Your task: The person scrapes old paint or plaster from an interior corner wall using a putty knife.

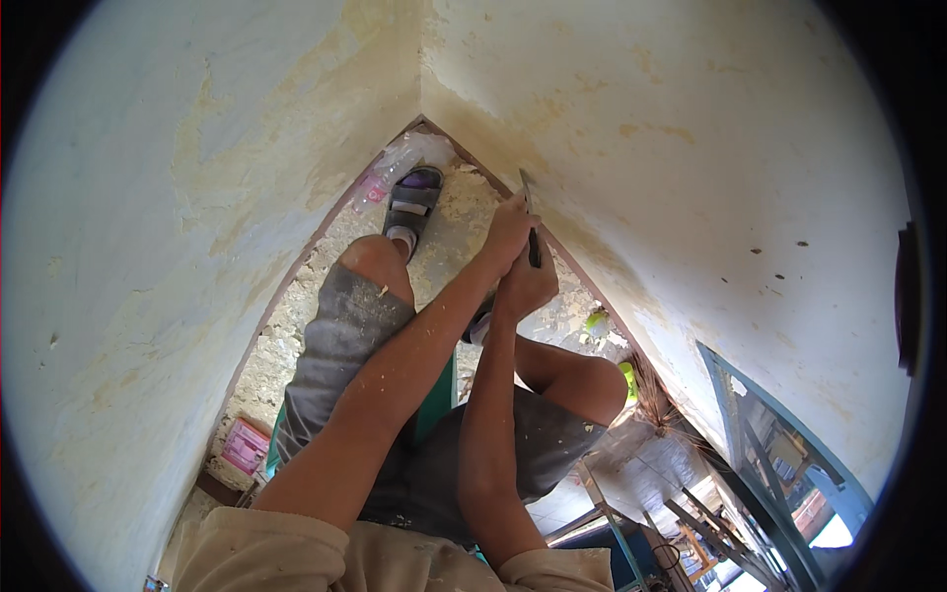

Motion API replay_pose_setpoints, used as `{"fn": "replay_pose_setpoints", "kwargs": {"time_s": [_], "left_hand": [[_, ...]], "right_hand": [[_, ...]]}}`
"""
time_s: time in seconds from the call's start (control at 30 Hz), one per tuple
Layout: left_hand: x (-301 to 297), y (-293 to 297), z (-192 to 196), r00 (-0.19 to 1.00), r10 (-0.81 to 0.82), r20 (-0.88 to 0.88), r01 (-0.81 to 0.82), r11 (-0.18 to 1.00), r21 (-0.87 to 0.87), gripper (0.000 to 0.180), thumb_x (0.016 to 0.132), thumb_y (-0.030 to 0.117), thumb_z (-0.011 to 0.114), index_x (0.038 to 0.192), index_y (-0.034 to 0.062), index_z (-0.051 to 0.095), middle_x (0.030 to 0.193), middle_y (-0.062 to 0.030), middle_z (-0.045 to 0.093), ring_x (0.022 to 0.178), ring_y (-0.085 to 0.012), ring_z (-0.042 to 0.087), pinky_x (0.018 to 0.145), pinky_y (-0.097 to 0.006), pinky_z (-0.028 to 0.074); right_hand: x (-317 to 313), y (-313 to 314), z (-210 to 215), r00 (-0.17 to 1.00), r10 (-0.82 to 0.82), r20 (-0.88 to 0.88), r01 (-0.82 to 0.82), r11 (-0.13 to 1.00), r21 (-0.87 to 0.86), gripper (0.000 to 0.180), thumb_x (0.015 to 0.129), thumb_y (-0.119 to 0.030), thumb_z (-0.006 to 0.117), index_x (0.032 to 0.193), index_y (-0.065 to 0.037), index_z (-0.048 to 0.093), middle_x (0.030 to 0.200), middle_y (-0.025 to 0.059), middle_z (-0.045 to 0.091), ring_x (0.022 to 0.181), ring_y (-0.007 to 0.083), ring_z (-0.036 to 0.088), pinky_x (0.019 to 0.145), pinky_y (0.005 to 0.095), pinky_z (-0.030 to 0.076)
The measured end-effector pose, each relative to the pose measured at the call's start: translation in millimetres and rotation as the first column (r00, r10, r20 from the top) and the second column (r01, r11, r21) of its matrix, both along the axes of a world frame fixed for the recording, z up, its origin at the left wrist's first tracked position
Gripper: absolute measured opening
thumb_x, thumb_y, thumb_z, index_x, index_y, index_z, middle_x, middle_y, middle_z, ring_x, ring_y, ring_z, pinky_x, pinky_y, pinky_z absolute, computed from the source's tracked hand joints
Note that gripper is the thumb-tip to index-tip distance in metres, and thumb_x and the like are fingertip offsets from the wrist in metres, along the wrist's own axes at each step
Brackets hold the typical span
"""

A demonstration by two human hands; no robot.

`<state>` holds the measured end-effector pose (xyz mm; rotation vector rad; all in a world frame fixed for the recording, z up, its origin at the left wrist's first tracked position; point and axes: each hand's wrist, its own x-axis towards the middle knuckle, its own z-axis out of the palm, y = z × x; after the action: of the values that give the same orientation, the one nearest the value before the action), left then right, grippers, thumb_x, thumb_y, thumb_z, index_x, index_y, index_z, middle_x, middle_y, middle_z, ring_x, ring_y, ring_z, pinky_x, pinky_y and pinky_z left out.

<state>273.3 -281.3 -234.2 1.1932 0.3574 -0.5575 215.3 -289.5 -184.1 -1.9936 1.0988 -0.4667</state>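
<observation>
Against the lower part of the right wall [631,148], I hold a scraper with a thin metal blade [525,181] and a black handle [535,249]. My left hand [508,232] is closed round it near the blade. Just behind, my right hand [528,288] is wrapped round the handle. The blade tip is at the wall surface; whether it presses on it I cannot tell. Around it the wall has yellowish, patchy paint. My arms cross above my bent knees, and pale flakes lie on my grey shorts [345,321].
The left wall [128,197] meets the right one at a corner ahead. Near my sandal [412,202] lies a clear plastic bottle [373,187]. Paint flakes litter the floor [281,340]. A pink box [247,446] sits at left; a broom-like bundle [651,390] and blue frame [740,424] stand at right.
</observation>
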Motion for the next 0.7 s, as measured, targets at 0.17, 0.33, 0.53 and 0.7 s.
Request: {"fn": "replay_pose_setpoints", "kwargs": {"time_s": [0.17, 0.33, 0.53, 0.7], "left_hand": [[28, 6, -13, 0.962, -0.272, 0.023, 0.244, 0.896, 0.371, 0.023, 0.078, 0.006, 0.055, 0.100, 0.0009, 0.063, 0.070, -0.0051, 0.060, 0.061, -0.0097, 0.051, 0.055, -0.026, 0.041], [15, 3, 1, 0.976, -0.172, 0.134, 0.125, 0.946, 0.300, 0.011, 0.075, 0.006, 0.054, 0.076, -0.0011, 0.062, 0.059, -0.0014, 0.052, 0.053, -0.0096, 0.046, 0.049, -0.029, 0.038], [28, -8, 0, 0.986, -0.102, 0.131, 0.007, 0.811, 0.585, 0.015, 0.069, 0.010, 0.051, 0.070, -0.0034, 0.058, 0.059, -0.0197, 0.055, 0.054, -0.0279, 0.056, 0.054, -0.039, 0.042], [45, 1, -24, 0.999, 0.036, 0.035, -0.047, 0.921, 0.386, 0.016, 0.069, 0.009, 0.051, 0.072, -0.0037, 0.060, 0.066, -0.0238, 0.058, 0.067, -0.0386, 0.060, 0.062, -0.045, 0.046]], "right_hand": [[-13, -3, -35, 1.000, 0.021, -0.021, -0.026, 0.973, -0.230, 0.031, 0.079, -0.024, 0.066, 0.098, -0.001, 0.066, 0.079, 0.0134, 0.068, 0.064, 0.0260, 0.065, 0.060, 0.0346, 0.049], [-21, -22, -4, 0.997, 0.008, -0.073, 0.051, 0.629, 0.776, 0.027, 0.086, -0.022, 0.060, 0.100, 0.001, 0.062, 0.062, 0.0026, 0.053, 0.038, 0.0086, 0.043, 0.032, 0.0247, 0.030], [13, -50, 30, 0.997, 0.010, -0.072, 0.061, 0.444, 0.894, 0.023, 0.088, -0.021, 0.056, 0.103, -0.003, 0.057, 0.070, 0.0038, 0.054, 0.037, 0.0095, 0.042, 0.030, 0.0231, 0.027], [27, -48, 4, 1.000, 0.003, -0.023, 0.020, 0.412, 0.911, 0.023, 0.088, -0.020, 0.056, 0.100, -0.001, 0.057, 0.071, 0.0047, 0.054, 0.039, 0.0100, 0.044, 0.032, 0.0236, 0.028]]}}
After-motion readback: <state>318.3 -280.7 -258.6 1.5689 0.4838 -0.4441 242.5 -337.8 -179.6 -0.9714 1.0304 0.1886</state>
